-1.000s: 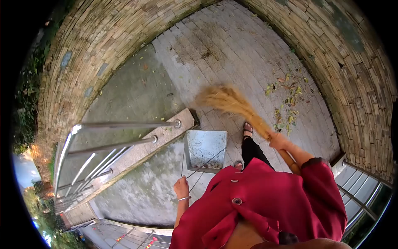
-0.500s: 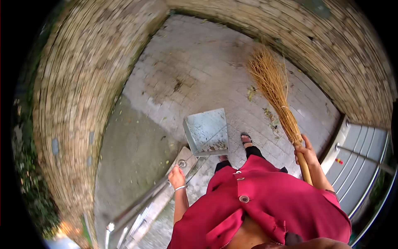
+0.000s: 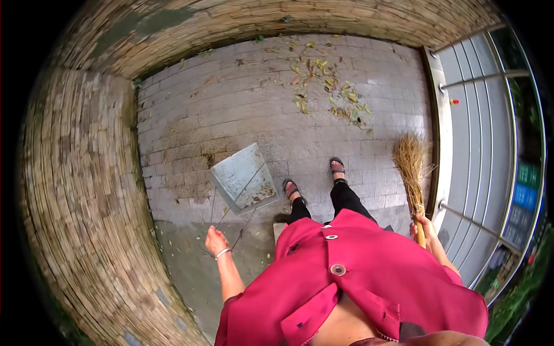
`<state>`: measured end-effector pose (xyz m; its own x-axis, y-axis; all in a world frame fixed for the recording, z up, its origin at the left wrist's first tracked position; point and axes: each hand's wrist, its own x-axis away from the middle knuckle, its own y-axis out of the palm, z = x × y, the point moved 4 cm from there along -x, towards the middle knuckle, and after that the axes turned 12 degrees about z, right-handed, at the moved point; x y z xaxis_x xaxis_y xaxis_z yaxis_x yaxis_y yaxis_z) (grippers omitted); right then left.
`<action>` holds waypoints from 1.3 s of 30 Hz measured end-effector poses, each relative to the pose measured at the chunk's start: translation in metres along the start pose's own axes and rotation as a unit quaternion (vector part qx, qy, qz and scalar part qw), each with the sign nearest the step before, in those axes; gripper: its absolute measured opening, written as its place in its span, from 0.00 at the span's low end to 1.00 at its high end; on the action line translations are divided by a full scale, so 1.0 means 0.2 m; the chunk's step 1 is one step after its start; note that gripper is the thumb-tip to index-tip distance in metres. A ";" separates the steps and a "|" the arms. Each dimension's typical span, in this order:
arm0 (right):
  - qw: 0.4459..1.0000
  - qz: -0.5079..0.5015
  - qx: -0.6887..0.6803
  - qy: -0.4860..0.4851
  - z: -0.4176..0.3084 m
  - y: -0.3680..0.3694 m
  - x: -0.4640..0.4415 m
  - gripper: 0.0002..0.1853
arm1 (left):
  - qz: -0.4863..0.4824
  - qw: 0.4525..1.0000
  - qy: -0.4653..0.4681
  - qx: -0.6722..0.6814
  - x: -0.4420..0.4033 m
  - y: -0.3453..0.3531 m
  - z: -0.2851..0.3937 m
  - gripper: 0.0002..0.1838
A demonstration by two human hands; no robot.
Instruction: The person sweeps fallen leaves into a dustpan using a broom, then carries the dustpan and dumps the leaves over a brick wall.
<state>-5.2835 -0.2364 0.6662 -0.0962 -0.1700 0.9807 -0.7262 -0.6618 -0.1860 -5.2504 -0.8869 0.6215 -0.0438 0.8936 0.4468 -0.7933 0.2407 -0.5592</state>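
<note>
Closed round the thin wire handle of a metal dustpan (image 3: 245,176) is my left hand (image 3: 217,241), with a bracelet on its wrist. The pale grey pan hangs or rests tilted in front of my feet, some dirt and bits lying along its near side; whether it touches the ground I cannot tell. My right hand (image 3: 424,230) grips the wooden handle of a straw broom (image 3: 411,167) just below its binding. The bristles point forward, near the railing side. Yellow and brown fallen leaves (image 3: 320,75) lie scattered on the paving ahead.
Stone walls (image 3: 86,173) stand at the left and ahead. Metal railings (image 3: 473,144) run along a raised edge on the right. Brick paving (image 3: 231,92) covers the ground, with a darker dirt patch (image 3: 196,167) left of the dustpan.
My view and body have turned to the right, bringing the leaf pile into sight. The dustpan has come along, left of my feet. The broom now points forward beside the railings.
</note>
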 end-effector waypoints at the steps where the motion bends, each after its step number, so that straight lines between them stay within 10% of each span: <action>1: 0.997 -0.004 0.058 -0.050 0.03 0.00 -0.06 0.10 | -0.003 1.000 -0.007 -0.006 -0.03 -0.03 0.02 0.18; 16: 0.881 -0.309 0.331 -0.137 0.59 1.64 -0.15 0.40 | 0.044 0.997 0.032 -0.052 -0.18 -0.42 0.13 0.18; 21: 0.855 -0.358 0.347 -0.143 0.56 1.55 0.09 0.44 | 0.092 0.993 0.009 -0.070 -0.14 -0.50 0.15 0.18; 31: 0.927 -0.071 0.204 -0.306 -0.34 0.92 0.01 0.44 | 0.141 0.987 -0.046 -0.064 -0.12 -0.30 0.10 0.18; 39: 0.934 -0.029 0.136 -0.330 -1.69 1.02 -0.62 0.18 | 0.216 0.968 -0.029 -0.124 0.21 -0.01 0.36 0.20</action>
<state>-5.6500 -0.1040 0.5270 0.4435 -0.4820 0.7556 -0.5092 -0.8293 -0.2301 -5.2953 -0.8772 0.6916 -0.3777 0.9106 0.1680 -0.5234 -0.0603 -0.8500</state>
